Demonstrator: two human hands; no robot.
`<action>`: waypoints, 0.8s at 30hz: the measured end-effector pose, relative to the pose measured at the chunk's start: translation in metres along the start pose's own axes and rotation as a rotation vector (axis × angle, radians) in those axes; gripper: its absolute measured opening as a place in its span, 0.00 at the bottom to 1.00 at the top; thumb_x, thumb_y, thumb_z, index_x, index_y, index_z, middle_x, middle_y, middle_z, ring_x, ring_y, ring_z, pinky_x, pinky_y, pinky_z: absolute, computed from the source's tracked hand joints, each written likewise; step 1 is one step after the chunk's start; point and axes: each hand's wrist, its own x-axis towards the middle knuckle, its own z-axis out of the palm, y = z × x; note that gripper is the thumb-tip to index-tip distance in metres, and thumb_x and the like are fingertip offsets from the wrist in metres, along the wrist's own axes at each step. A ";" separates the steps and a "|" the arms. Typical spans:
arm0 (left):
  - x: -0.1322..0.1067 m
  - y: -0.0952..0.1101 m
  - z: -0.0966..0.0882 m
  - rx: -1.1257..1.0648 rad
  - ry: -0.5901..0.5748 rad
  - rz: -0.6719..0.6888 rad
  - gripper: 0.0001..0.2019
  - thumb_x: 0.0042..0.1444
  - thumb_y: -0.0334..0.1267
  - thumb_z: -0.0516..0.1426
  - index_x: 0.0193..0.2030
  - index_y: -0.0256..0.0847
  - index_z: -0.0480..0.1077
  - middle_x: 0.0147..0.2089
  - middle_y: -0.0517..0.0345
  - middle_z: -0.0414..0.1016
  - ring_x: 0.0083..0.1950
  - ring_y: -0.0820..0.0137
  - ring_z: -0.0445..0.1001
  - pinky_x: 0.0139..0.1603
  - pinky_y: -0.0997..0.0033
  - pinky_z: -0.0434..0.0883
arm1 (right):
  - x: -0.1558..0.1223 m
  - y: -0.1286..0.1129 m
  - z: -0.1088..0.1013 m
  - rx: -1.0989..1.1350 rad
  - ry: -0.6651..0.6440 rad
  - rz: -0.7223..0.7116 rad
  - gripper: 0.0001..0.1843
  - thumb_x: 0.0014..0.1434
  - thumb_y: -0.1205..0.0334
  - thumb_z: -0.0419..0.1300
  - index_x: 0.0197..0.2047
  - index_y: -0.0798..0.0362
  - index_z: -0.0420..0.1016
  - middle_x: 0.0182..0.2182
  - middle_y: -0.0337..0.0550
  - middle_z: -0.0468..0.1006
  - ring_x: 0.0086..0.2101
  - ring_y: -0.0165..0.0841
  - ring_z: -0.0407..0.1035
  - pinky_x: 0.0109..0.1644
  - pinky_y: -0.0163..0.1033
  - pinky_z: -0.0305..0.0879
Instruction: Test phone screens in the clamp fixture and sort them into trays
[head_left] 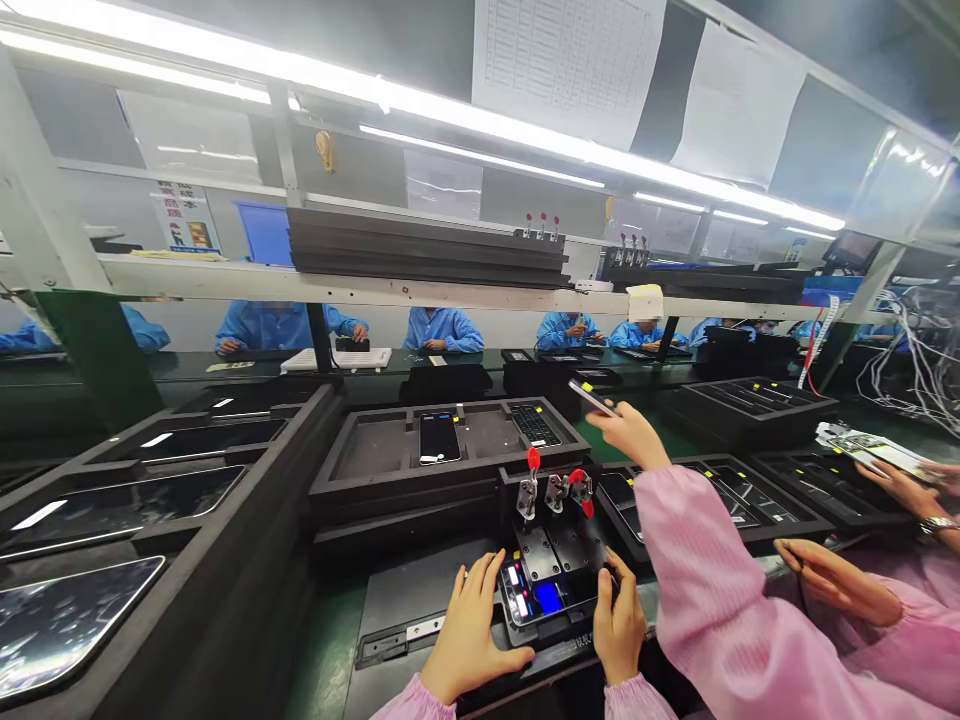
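Note:
A phone-like device with a partly lit, blue-patched screen lies in a black test fixture, whose plates cover its far part. Three toggle clamps with red handles stand at the fixture's back; one handle points down. My left hand rests along the device's left edge, fingers stretched forward and thumb apart. At the right edge, my right hand has its thumb and forefinger apart beside the fixture; its other fingers are partly hidden. I cannot see either hand gripping anything.
A black foam tray behind the fixture holds a phone. Larger screens lie in foam on the left. A co-worker's pink-sleeved arm reaches across from the right, holding a thin device. More trays stand right.

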 end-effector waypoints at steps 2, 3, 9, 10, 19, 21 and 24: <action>0.000 -0.001 0.001 -0.002 0.002 0.004 0.52 0.35 0.49 0.63 0.65 0.43 0.40 0.65 0.50 0.51 0.66 0.56 0.47 0.64 0.46 0.42 | 0.044 -0.012 0.019 0.258 -0.177 0.060 0.16 0.60 0.56 0.53 0.49 0.55 0.65 0.46 0.45 0.68 0.42 0.32 0.66 0.45 0.43 0.66; 0.000 -0.001 0.001 -0.003 0.003 0.005 0.52 0.35 0.49 0.63 0.65 0.43 0.40 0.65 0.50 0.51 0.66 0.56 0.47 0.64 0.46 0.42 | 0.063 -0.021 0.029 0.386 -0.255 0.098 0.17 0.60 0.56 0.53 0.50 0.55 0.64 0.46 0.45 0.68 0.42 0.32 0.66 0.45 0.44 0.66; 0.000 -0.005 0.003 0.005 0.002 0.004 0.52 0.35 0.50 0.63 0.65 0.43 0.40 0.65 0.50 0.50 0.66 0.56 0.47 0.64 0.46 0.42 | 0.131 -0.079 0.094 1.078 -0.730 0.364 0.17 0.60 0.57 0.52 0.50 0.56 0.64 0.46 0.45 0.68 0.42 0.33 0.66 0.45 0.44 0.66; 0.000 -0.005 0.003 0.006 0.000 0.005 0.52 0.35 0.50 0.63 0.65 0.43 0.40 0.65 0.49 0.50 0.66 0.56 0.47 0.64 0.46 0.42 | 0.134 -0.087 0.104 1.183 -0.806 0.413 0.17 0.60 0.56 0.53 0.50 0.56 0.64 0.46 0.45 0.68 0.42 0.33 0.66 0.44 0.44 0.66; 0.000 -0.003 0.002 0.001 0.002 0.006 0.52 0.35 0.50 0.63 0.65 0.43 0.41 0.65 0.48 0.50 0.65 0.54 0.48 0.64 0.46 0.42 | 0.133 -0.104 0.132 2.075 -1.337 0.914 0.18 0.60 0.56 0.53 0.50 0.55 0.64 0.47 0.45 0.67 0.42 0.33 0.66 0.45 0.44 0.66; 0.001 -0.003 0.001 0.002 0.000 0.005 0.52 0.34 0.50 0.63 0.65 0.43 0.41 0.65 0.48 0.50 0.65 0.55 0.48 0.64 0.46 0.42 | 0.129 -0.102 0.125 2.276 -1.471 1.045 0.17 0.60 0.55 0.52 0.50 0.55 0.64 0.47 0.45 0.67 0.43 0.33 0.66 0.45 0.44 0.66; 0.000 -0.001 -0.001 -0.002 -0.011 -0.002 0.52 0.34 0.50 0.63 0.65 0.43 0.42 0.65 0.48 0.50 0.65 0.54 0.48 0.64 0.46 0.42 | 0.123 -0.098 0.112 2.593 -1.678 1.246 0.18 0.61 0.57 0.51 0.51 0.57 0.63 0.47 0.46 0.67 0.43 0.32 0.66 0.46 0.44 0.65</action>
